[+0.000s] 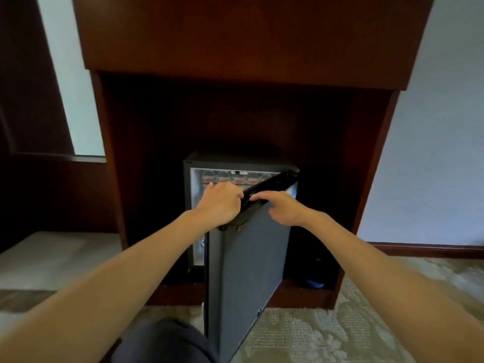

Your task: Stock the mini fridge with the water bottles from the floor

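A black mini fridge (pixel 191 163) stands in a dark wooden alcove. Its grey door (pixel 248 271) is partly open and swings toward me from hinges on the right. Inside, on the lit top shelf, several water bottles (pixel 235 178) with red labels stand in a row. More bottles (pixel 200 244) show faintly lower down through the gap. My left hand (pixel 220 203) grips the door's top edge near its free corner. My right hand (pixel 280 208) rests on the door's top edge a little further right, fingers curled over it.
The wooden cabinet (pixel 235 48) overhangs the fridge, with side panels (pixel 366 179) close on both sides. A dark object with a blue part (pixel 314 282) sits on the alcove floor, right of the fridge. Patterned carpet (pixel 327 336) covers the floor. My knee (pixel 165 341) is at the bottom.
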`<control>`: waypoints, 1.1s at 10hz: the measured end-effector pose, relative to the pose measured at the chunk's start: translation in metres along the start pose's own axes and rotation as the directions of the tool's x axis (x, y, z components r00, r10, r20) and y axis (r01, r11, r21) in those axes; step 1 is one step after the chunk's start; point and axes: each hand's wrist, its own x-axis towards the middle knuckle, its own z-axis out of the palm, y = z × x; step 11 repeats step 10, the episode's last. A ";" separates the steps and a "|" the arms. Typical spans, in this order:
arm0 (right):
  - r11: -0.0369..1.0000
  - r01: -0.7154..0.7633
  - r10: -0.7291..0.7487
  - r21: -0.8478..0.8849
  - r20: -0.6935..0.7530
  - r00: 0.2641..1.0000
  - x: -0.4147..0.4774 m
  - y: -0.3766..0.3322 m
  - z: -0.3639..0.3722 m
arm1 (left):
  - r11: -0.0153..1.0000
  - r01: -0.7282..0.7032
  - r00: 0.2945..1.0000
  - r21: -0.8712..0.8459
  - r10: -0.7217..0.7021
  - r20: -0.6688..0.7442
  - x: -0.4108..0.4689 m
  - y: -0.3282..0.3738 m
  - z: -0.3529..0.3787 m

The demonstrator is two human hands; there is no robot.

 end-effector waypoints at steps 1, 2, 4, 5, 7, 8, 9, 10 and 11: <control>0.995 0.055 -0.057 -0.087 -0.023 0.998 0.026 -0.012 0.013 | 0.988 -0.039 0.997 0.146 0.030 0.064 -0.004 -0.020 0.004; 0.986 0.091 -0.092 -0.141 0.002 0.996 0.051 -0.022 0.021 | 0.938 -0.033 0.995 0.345 -0.002 0.101 0.005 -0.047 0.010; 0.974 0.110 -0.106 -0.199 0.029 0.994 0.106 -0.032 0.024 | 0.735 -0.062 0.995 0.675 -0.009 0.101 0.048 -0.092 0.018; 0.970 0.102 -0.090 -0.220 0.061 0.994 0.136 -0.030 0.028 | 0.732 -0.030 0.996 0.680 -0.035 0.082 0.076 -0.115 0.026; 0.964 0.054 -0.030 -0.259 0.099 0.995 0.192 -0.019 0.036 | 0.743 0.017 0.978 0.669 -0.153 0.144 0.128 -0.141 0.035; 0.964 0.016 0.008 -0.265 0.089 0.996 0.212 -0.014 0.038 | 0.757 0.067 0.960 0.650 -0.227 0.165 0.154 -0.147 0.039; 0.968 0.025 -0.004 -0.250 0.086 0.996 0.223 -0.008 0.041 | 0.703 0.051 0.952 0.710 -0.249 0.178 0.173 -0.150 0.048; 0.979 0.030 -0.015 -0.204 0.076 0.997 0.224 -0.005 0.042 | 0.707 0.077 0.949 0.703 -0.268 0.167 0.182 -0.153 0.050; 0.979 0.030 -0.015 -0.204 0.076 0.997 0.224 -0.005 0.042 | 0.707 0.077 0.949 0.703 -0.268 0.167 0.182 -0.153 0.050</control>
